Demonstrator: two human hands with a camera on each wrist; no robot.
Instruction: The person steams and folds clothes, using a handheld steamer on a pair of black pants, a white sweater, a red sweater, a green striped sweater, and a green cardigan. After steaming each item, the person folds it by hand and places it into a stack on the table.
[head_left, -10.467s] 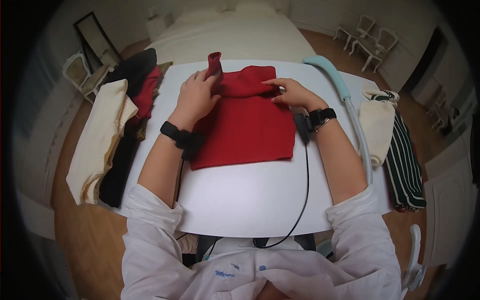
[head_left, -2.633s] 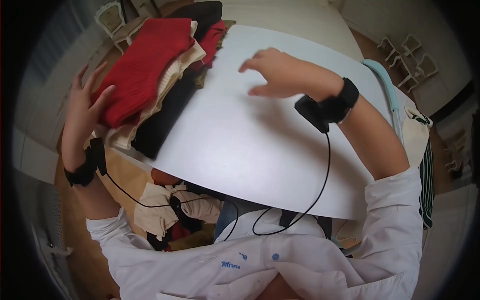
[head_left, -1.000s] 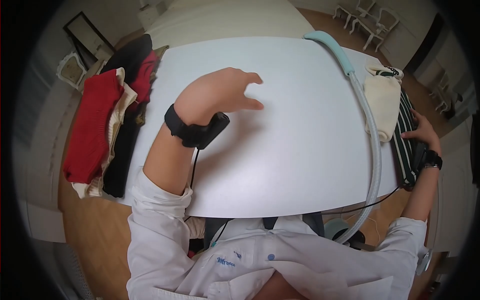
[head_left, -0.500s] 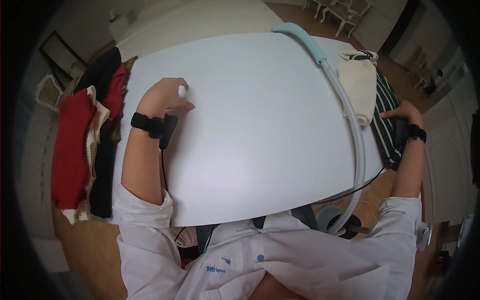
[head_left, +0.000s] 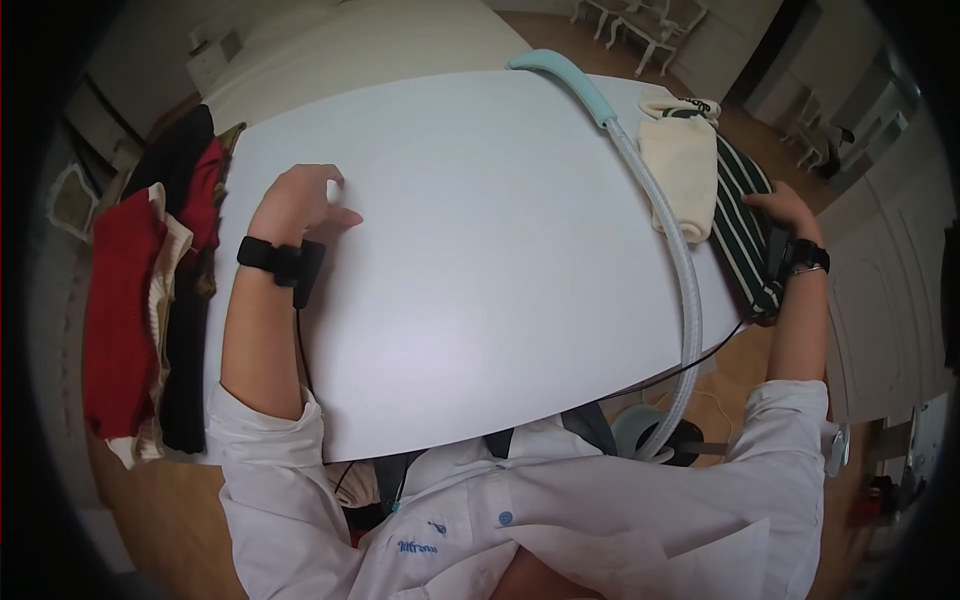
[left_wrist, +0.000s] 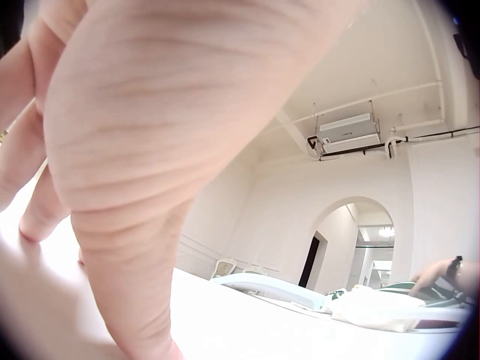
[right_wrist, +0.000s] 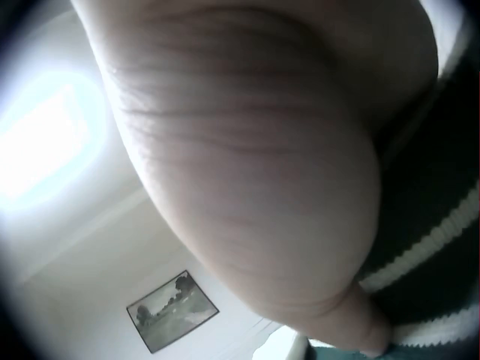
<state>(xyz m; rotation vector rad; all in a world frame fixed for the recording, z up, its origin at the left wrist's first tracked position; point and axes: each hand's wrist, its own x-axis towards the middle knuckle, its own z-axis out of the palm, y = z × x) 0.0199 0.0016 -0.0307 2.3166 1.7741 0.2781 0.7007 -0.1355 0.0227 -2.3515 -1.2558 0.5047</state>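
Observation:
At the table's right edge lies a folded dark green knit garment with white stripes (head_left: 738, 215). My right hand (head_left: 787, 208) grips its outer side, thumb laid over the stripes and the other fingers mostly hidden past the edge. In the right wrist view the thumb (right_wrist: 352, 322) presses into the ribbed cloth. My left hand (head_left: 298, 205) holds nothing; its fingers are loosely bent, with thumb and forefinger apart, low over the left part of the white table (head_left: 460, 300). A folded cream knit garment (head_left: 680, 170) lies just inside the striped one.
A pale blue-green handle (head_left: 575, 80) on a clear ribbed hose (head_left: 685, 300) curves across the table's right side. Folded knits are stacked along the left edge, with a red sweater (head_left: 125, 310) on top and black cloth (head_left: 185, 370) beside it.
The red sweater went from mid-table onto the left stack. My right hand then moved to the striped garment, where it stays. My left hand drew back leftward; the head view turned right.

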